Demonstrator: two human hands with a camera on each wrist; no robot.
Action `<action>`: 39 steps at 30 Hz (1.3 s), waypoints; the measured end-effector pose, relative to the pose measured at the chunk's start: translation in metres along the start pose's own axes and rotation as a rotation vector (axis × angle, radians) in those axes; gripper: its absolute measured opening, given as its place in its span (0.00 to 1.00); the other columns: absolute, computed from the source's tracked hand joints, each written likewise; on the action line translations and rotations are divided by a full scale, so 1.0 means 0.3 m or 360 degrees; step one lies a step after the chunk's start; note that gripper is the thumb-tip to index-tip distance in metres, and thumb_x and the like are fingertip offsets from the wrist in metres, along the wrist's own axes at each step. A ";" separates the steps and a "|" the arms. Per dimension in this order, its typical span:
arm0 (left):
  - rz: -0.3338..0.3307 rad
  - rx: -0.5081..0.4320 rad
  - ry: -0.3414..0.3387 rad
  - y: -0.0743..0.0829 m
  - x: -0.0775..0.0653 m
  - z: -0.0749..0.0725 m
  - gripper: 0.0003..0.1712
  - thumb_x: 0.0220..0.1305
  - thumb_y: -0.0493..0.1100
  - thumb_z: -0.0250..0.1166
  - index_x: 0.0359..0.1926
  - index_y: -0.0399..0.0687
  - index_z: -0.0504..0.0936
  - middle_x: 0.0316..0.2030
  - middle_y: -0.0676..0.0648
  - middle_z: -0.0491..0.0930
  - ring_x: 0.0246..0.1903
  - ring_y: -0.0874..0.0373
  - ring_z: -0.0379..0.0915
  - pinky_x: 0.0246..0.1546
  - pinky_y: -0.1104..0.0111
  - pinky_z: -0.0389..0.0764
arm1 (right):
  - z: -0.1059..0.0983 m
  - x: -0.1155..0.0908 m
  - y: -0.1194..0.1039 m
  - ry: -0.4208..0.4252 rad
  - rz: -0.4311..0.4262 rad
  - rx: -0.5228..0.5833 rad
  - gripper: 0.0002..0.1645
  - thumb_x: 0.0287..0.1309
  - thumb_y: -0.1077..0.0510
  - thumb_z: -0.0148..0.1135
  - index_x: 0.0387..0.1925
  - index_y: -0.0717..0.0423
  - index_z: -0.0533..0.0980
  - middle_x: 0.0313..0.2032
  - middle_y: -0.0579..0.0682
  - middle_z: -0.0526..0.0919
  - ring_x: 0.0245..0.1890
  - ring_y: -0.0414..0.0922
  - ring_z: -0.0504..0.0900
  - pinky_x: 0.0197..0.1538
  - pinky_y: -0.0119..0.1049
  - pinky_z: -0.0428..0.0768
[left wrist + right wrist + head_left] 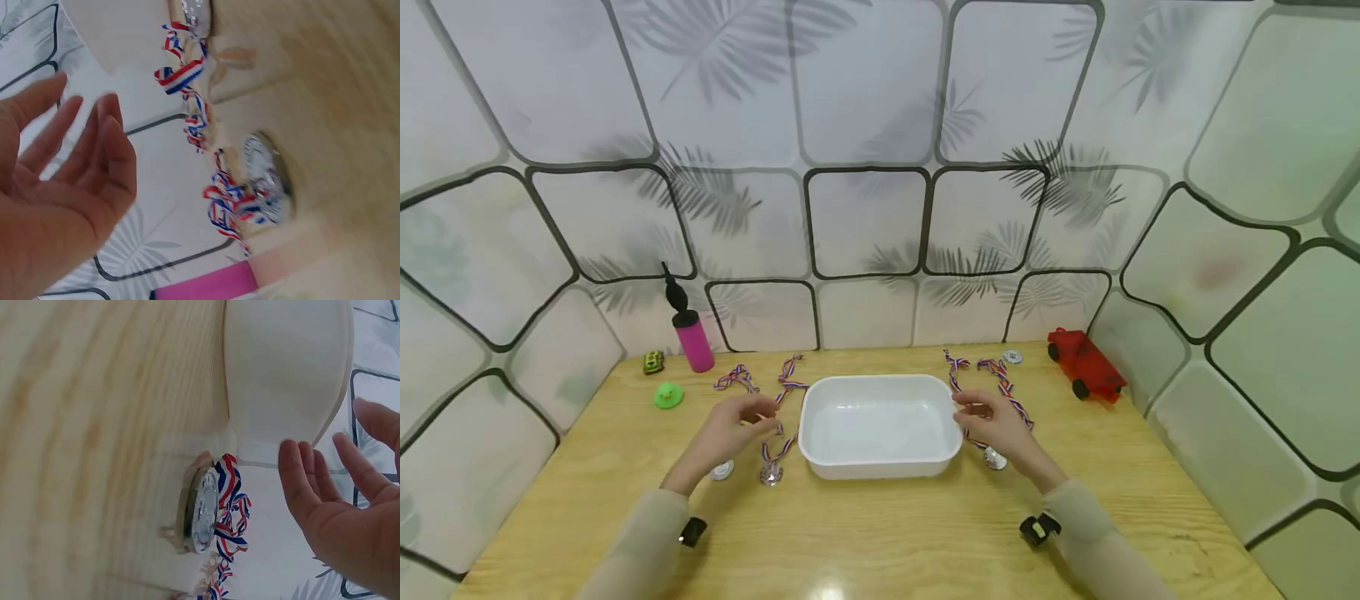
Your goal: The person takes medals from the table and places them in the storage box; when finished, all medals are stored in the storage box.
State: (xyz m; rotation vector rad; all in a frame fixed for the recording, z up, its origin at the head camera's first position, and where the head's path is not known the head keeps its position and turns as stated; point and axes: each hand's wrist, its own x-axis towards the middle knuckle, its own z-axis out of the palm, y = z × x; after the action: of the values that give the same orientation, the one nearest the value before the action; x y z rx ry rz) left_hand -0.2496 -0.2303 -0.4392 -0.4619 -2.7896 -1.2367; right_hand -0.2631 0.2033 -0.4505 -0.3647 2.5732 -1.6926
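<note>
A white rectangular basin (880,467) sits mid-table between my two hands. My left hand (741,425) hovers left of it, fingers loosely bent and holding nothing. Below that hand lie a silver medal (771,473) with a red, white and blue ribbon and a second medal (722,470); the left wrist view shows one medal (265,178) beside its bunched ribbon. At the basin's right rim is my right hand (996,425), also holding nothing; whether its fingertips touch the rim I cannot tell. Under it rests another silver medal (203,509), its ribbon partly hidden by the hand.
Back left stand a pink hand pump (695,343) with a black top, a small green-and-black toy car (653,362) and a green round toy (667,395). A red toy vehicle (1086,365) is back right, near another medal (1012,357). A patterned wall closes the back.
</note>
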 end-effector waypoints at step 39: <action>0.0080 -0.0077 -0.0848 -0.076 -0.019 0.007 0.17 0.51 0.35 0.74 0.44 0.46 0.86 0.37 0.46 0.76 0.30 0.60 0.68 0.28 0.75 0.71 | 0.000 -0.019 0.022 -0.0256 0.0249 0.0249 0.31 0.60 0.60 0.67 0.64 0.64 0.70 0.60 0.65 0.71 0.38 0.42 0.79 0.49 0.45 0.85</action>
State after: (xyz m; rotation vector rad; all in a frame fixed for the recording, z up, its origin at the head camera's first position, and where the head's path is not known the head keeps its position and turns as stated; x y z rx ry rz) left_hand -0.2508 -0.2447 -0.4579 -0.9911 -3.1411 -1.3353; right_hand -0.2586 0.2069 -0.4569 -0.2714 2.2755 -1.7187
